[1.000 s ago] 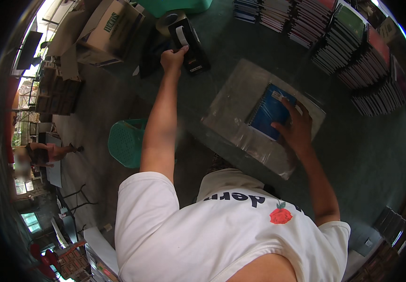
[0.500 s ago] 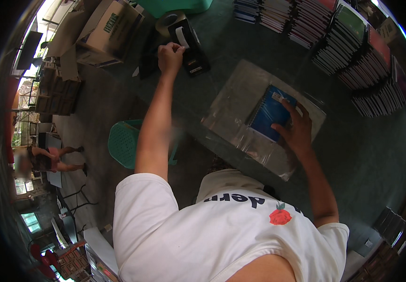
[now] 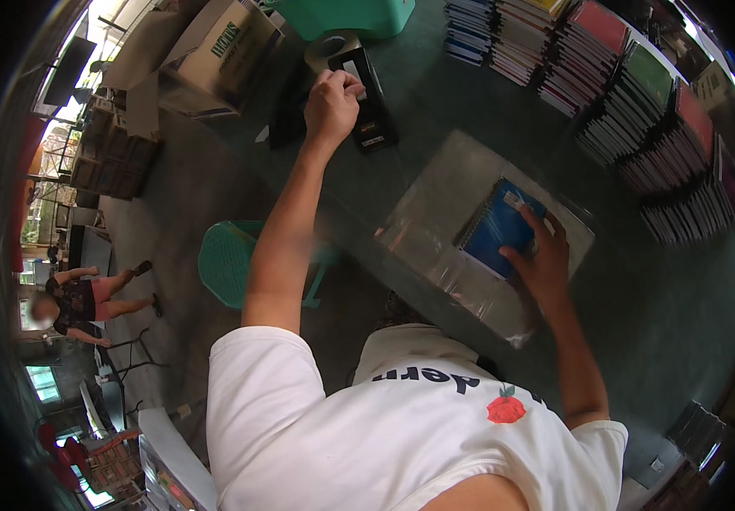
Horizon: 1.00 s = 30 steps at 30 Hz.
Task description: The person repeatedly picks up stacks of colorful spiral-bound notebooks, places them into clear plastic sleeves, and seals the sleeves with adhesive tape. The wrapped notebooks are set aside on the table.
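My left hand [image 3: 331,106] is stretched out to a black tape dispenser [image 3: 376,111], its fingertips pinched together beside it. Whatever lies between those fingertips is too small to make out. A roll of tape [image 3: 331,49] is at the dispenser's far end. My right hand [image 3: 546,260] rests with thumb and fingers apart on the right side of a blue spiral notebook [image 3: 495,226]. A small white label shows near the notebook's top edge. Beneath the notebook lie clear plastic sheets [image 3: 431,200], spread on the dark green table [image 3: 640,332].
Several stacks of notebooks [image 3: 631,111] line the table's far right. A green plastic bin [image 3: 359,17] and an open cardboard box [image 3: 223,60] stand at the far left. A green stool [image 3: 227,264] is left of the table. Another person [image 3: 86,298] is farther left.
The whole view has shifted slightly, so the table things appear lower. Both hands keep their places at the dispenser and notebook. The other person's arms have spread.
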Available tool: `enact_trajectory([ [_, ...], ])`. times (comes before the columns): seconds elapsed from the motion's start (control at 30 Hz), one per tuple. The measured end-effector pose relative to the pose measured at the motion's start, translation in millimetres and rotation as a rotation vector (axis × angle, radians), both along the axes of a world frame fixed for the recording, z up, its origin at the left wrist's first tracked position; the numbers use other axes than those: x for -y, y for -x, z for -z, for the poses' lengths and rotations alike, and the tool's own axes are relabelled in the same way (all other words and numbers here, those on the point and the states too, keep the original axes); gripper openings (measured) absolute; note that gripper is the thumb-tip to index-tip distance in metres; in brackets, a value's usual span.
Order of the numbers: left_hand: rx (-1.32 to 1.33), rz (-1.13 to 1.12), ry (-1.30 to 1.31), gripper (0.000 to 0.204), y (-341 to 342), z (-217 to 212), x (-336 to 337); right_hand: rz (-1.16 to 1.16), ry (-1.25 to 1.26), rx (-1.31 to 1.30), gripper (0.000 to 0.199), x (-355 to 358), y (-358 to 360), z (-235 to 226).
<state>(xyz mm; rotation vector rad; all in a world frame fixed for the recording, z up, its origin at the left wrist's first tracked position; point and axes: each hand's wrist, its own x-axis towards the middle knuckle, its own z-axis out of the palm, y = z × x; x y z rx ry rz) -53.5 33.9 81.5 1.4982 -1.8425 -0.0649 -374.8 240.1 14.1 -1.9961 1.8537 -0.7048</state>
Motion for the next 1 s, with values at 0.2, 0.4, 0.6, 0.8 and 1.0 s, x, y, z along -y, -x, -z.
enact_trajectory([
  [0.2,-0.043,-0.009,-0.154,0.011,-38,21,3,-0.025,0.021,0.001,0.072,3,-1,1],
  [0.4,0.261,0.128,-0.353,0.014,-35,40,28,0.004,-0.043,-0.007,0.072,3,-3,-8],
  [0.6,0.417,0.145,-0.380,0.010,-24,40,39,0.002,-0.052,0.011,0.072,2,1,-7],
  [0.8,0.252,0.103,-0.193,0.011,-28,42,33,0.028,-0.065,0.038,0.072,2,1,-7],
  [1.0,0.062,-0.021,-0.010,0.004,-5,32,-30,0.005,0.009,0.033,0.071,2,-3,-6],
])
